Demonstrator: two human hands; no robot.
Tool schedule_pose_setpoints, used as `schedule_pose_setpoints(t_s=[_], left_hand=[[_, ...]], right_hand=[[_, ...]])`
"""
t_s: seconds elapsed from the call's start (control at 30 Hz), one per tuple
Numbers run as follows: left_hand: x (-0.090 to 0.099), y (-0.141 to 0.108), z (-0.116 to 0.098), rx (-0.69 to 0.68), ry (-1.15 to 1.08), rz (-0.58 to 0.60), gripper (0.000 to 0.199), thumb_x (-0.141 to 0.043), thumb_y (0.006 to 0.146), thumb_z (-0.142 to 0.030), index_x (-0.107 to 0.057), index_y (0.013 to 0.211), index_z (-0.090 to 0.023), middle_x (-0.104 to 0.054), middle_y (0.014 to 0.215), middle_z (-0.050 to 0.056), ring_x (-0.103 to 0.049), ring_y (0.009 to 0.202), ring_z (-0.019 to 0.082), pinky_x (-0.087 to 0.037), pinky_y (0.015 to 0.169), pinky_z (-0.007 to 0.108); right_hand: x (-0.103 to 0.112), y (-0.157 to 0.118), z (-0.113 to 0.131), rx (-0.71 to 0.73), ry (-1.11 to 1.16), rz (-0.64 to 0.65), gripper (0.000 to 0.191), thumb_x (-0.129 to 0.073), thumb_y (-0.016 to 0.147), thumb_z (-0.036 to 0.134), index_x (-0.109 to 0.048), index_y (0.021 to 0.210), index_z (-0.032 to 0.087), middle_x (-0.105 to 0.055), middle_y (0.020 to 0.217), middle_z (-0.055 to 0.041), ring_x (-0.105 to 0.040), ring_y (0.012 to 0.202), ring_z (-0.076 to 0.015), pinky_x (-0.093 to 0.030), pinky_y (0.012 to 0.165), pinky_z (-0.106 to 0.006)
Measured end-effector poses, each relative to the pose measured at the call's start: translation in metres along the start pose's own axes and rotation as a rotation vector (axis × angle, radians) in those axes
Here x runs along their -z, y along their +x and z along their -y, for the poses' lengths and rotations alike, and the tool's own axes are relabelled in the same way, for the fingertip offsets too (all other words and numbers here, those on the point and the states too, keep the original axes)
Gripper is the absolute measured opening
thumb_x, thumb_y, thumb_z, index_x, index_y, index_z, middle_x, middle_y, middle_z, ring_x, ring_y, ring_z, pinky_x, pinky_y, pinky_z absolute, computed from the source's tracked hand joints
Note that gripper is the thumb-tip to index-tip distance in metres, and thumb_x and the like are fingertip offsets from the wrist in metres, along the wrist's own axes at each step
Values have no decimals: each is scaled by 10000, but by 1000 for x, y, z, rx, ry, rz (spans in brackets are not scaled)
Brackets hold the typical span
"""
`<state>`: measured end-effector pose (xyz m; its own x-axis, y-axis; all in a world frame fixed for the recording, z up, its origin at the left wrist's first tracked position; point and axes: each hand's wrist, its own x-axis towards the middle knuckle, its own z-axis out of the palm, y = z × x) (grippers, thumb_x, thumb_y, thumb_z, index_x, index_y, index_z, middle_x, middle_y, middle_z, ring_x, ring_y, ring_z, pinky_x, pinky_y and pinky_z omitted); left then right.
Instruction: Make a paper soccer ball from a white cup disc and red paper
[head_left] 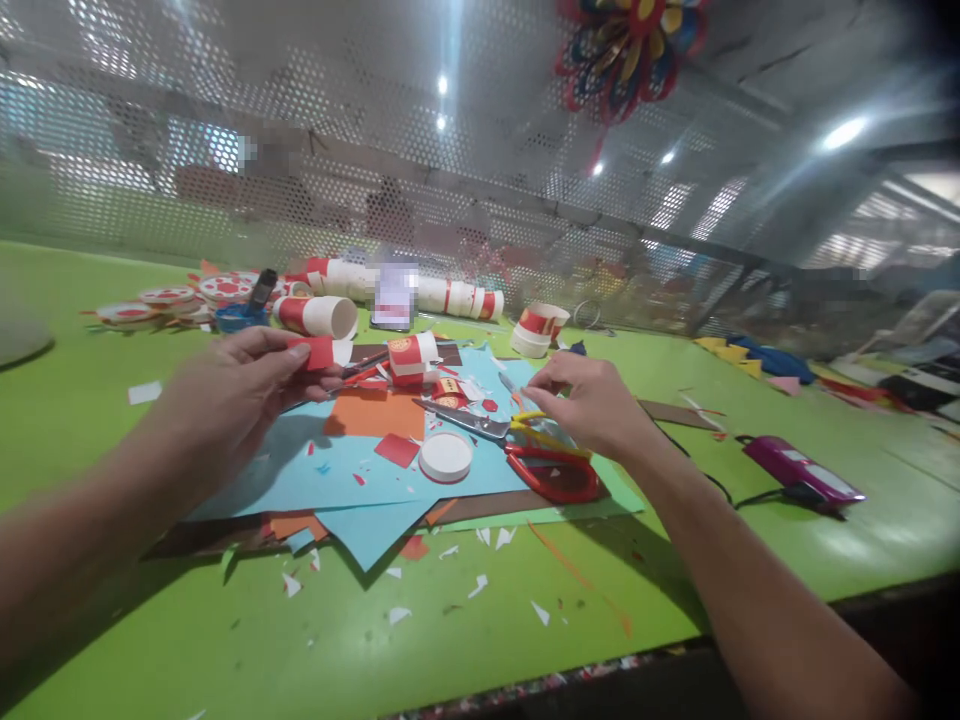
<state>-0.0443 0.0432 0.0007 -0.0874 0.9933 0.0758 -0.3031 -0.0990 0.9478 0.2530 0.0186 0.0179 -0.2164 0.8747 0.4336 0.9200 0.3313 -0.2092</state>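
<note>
My left hand [251, 380] pinches a small red piece of paper [313, 354] with a white end, held above the blue paper sheets [277, 465]. My right hand [581, 395] has thumb and fingers drawn together beside a thin grey-tipped tool [508, 382]; whether it grips that tool I cannot make out. Just below it lie scissors [480, 425] with yellow and red handles. Between the hands are cut red-and-white paper cup pieces [411, 355], an orange paper [375, 413], a red paper square [397, 450] and a white round lid [445, 457].
White-and-red paper cups [319, 316] lie at the back, near a phone [394, 300] and a blue pot [236, 318]. To the right, a purple device [802, 470] trails a black cord. Paper scraps [480, 585] litter the green table [300, 670] near its front edge.
</note>
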Motion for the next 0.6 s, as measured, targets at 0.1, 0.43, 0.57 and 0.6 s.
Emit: schedule_pose_setpoints(t_s=[0.1, 0.43, 0.57, 0.6], left_hand=[[-4, -4, -3, 54, 103, 16, 164, -499, 905, -75, -544, 780, -171, -716, 658, 15, -664, 591, 112, -519, 619, 213], [0, -7, 9, 120, 150, 193, 106, -569, 856, -103, -508, 839, -189, -717, 685, -23, -676, 550, 144, -544, 543, 249], [1, -8, 13, 108, 205, 232, 96, -634, 841, -212, -552, 875, -175, -741, 752, 32, -705, 638, 190, -558, 562, 265], [0, -8, 13, 102, 216, 234, 109, -647, 832, -222, -558, 873, -173, -743, 758, 40, -706, 647, 192, -560, 567, 264]], right_hand=[[-7, 7, -17, -38, -68, 84, 117, -658, 810, 156, -737, 725, 144, -679, 746, -62, -591, 664, -162, -439, 624, -277], [-41, 20, -9, 42, -277, 333, 248, -550, 929, 271, -737, 869, 119, -686, 934, -134, -589, 952, -243, -443, 787, -338], [-45, 33, -9, 12, -334, 466, 206, -556, 940, 307, -662, 962, 132, -670, 982, -69, -635, 896, -188, -515, 791, -366], [-46, 36, -9, 6, -343, 503, 201, -564, 938, 312, -647, 995, 138, -665, 1000, -60, -643, 878, -178, -529, 784, -364]])
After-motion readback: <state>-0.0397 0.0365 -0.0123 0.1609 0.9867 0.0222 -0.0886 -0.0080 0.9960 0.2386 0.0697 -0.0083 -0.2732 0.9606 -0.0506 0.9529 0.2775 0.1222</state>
